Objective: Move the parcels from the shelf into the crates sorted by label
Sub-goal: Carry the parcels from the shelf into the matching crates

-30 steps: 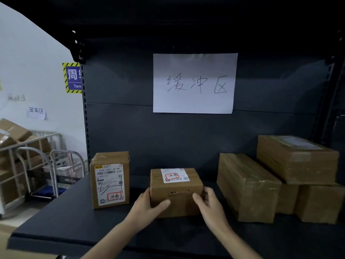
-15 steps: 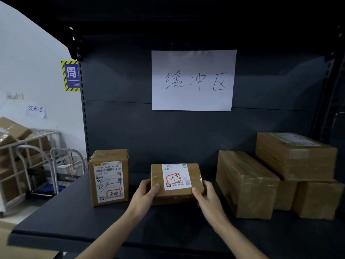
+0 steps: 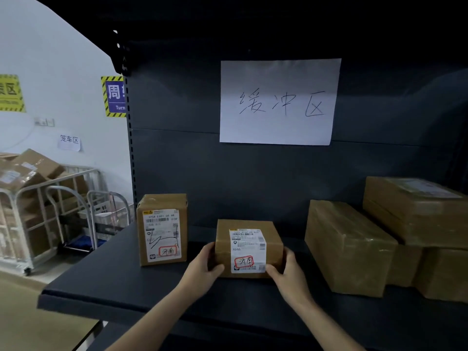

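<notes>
A small brown parcel [image 3: 247,239] is tipped up on the dark shelf [image 3: 121,282], its white label with a red-circled handwritten mark facing me. My left hand [image 3: 202,268] grips its left side and my right hand [image 3: 287,273] grips its right side, thumbs on the front face. A taller parcel [image 3: 163,229] with a similar red-marked label stands upright to the left, apart from my hands.
Several taped brown parcels [image 3: 349,247] are stacked at the right of the shelf. A white paper sign [image 3: 278,102] hangs on the back panel. Left of the shelf stand a metal cage cart with boxes [image 3: 27,198] and a trolley [image 3: 101,219].
The small parcel has been tilted up from lying flat, so its label now faces me instead of pointing up. Both hands stayed on its sides.
</notes>
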Demonstrator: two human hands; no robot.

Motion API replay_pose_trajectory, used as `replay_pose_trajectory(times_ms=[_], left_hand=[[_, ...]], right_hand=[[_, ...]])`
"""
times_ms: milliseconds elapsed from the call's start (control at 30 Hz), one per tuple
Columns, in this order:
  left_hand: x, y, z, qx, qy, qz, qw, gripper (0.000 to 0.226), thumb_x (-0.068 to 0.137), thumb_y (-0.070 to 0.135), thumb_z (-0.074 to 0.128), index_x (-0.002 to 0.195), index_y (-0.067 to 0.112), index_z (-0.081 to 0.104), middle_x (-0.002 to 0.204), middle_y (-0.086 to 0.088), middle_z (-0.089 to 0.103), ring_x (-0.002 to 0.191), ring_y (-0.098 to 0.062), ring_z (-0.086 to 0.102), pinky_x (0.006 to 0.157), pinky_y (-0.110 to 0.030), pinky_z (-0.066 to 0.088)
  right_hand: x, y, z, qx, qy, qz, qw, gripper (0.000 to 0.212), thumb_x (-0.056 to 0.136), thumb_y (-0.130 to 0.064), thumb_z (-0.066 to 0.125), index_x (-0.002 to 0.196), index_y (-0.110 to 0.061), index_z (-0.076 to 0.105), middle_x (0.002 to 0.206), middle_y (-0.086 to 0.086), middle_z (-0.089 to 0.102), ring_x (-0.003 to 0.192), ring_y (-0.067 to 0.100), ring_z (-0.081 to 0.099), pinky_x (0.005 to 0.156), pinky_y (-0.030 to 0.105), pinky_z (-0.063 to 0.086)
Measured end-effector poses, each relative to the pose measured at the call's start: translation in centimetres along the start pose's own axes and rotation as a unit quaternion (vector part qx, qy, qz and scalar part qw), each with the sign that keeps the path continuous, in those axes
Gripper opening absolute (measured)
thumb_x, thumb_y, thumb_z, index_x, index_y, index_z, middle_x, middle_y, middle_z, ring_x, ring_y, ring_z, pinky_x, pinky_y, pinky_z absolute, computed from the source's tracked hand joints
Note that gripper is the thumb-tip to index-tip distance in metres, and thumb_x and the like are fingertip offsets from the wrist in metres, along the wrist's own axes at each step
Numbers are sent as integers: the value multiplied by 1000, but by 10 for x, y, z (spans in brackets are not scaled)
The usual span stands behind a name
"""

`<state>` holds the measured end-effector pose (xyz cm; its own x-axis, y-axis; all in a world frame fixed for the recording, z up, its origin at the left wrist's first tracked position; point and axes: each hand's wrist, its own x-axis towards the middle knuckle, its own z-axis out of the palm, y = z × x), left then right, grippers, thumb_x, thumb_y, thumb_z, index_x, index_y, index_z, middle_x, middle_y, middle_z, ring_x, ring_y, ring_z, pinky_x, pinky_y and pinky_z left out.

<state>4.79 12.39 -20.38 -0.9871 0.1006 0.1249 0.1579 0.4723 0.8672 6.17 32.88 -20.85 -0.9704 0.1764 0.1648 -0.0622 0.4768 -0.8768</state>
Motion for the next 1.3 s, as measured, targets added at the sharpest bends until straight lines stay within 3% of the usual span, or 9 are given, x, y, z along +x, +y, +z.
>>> replay_pose_trajectory(times_ms=[67,133,433,533,633,800,1033,1167,1300], left_hand=[[-3,-4,-7,5,8,-11,1000,69,88,14,62,146,13,25,144,-2,42,136,-17,36,111,-34,35],[-7,-8,-16,16,26,-15,999,72,87,17,64,146,12,25,147,-6,38,138,-18,34,112,-32,33],[-28,-41,-71,161,106,-10,981,57,86,28,64,136,15,41,139,-3,47,129,-17,44,107,-29,36],[-35,-51,-90,280,116,-19,953,52,88,39,58,134,20,40,135,1,46,126,-15,44,103,-29,39],[-39,-60,-111,432,132,-17,892,50,88,50,51,128,21,46,129,1,51,123,-17,47,102,-29,37],[-28,-71,-135,503,155,-22,850,63,81,62,53,124,16,54,128,-3,56,124,-22,48,108,-32,31],[5,-72,-141,479,75,-22,874,73,81,60,55,140,23,33,144,3,40,137,-16,31,114,-29,21],[18,-78,-138,396,62,-19,916,79,77,55,63,142,27,26,143,5,43,135,-15,36,113,-30,28],[22,-80,-130,304,64,-21,950,74,76,43,69,137,26,31,136,6,50,128,-15,45,106,-34,40]], right_hand=[[3,-1,3,-4,1,-2,1000,64,87,-17,63,141,-12,29,136,6,51,126,20,47,103,31,39],[6,-1,7,2,3,-5,1000,63,86,-15,64,140,-11,32,133,6,52,125,20,48,102,30,39],[27,-14,32,14,-25,-17,999,59,86,-14,65,137,-10,36,131,7,54,124,22,48,101,30,37],[34,-15,39,12,-35,-18,999,59,86,-14,64,137,-10,36,131,8,54,123,23,49,99,30,38],[40,-16,44,11,-44,-17,999,59,86,-15,65,137,-10,36,131,9,54,122,23,49,100,31,38],[47,-18,53,15,-57,-22,998,59,85,-13,65,137,-10,36,130,8,54,121,23,50,93,25,36],[59,-19,55,33,-81,-25,996,71,82,-15,70,141,-14,31,132,4,52,124,20,47,98,26,35],[65,-20,56,54,-101,-19,993,75,77,-14,74,140,-16,32,126,0,55,115,13,49,95,24,36],[65,-23,59,71,-113,-15,991,72,76,-13,75,137,-16,36,115,-5,55,106,8,48,93,23,37]])
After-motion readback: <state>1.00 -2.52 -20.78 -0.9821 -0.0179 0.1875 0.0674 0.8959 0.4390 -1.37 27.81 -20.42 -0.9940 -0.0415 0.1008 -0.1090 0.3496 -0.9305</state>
